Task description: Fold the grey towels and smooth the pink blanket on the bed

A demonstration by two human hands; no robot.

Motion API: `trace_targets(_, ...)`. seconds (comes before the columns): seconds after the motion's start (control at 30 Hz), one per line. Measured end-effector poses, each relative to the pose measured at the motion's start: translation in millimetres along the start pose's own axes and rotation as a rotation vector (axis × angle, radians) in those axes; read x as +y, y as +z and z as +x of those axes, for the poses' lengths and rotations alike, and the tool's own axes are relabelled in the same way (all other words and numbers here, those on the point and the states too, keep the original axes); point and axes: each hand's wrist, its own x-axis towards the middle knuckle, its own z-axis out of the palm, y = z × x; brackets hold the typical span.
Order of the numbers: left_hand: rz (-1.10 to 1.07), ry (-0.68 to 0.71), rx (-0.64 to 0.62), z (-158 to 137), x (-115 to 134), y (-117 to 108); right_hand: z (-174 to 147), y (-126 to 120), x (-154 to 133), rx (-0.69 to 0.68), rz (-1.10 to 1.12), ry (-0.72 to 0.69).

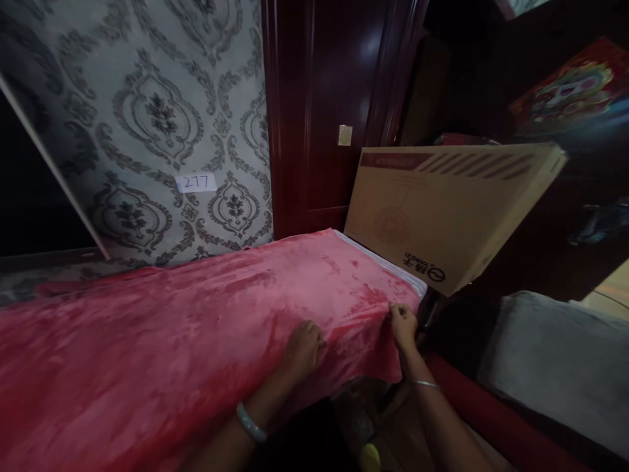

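both hands, left hand (302, 347) and right hand (403, 326), pinch the pink blanket (196, 314) edge (cardboard box (442, 210) close by), looks like straightening, corner wants tugging flat

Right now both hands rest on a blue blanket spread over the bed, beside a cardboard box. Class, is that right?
Not quite: the blanket is pink-red, not blue. The head view shows the left hand and right hand on it, beside the cardboard box.

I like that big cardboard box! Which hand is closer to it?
Right. The right hand grips the red blanket corner just below the cardboard box; the left hand rests farther left.
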Motion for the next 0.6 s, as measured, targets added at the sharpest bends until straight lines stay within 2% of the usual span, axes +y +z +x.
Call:
trace_targets(0.37, 0.027, 0.027, -0.068, -8.6, 4.8, 6.3, -12.8, -12.6, -12.1, 0.032, 0.009, 0.031)
trace_targets(0.6, 0.041, 0.043, -0.130, -8.6, -1.0, 8.6, -15.8, -10.9, -14.7, -0.077, -0.072, 0.108)
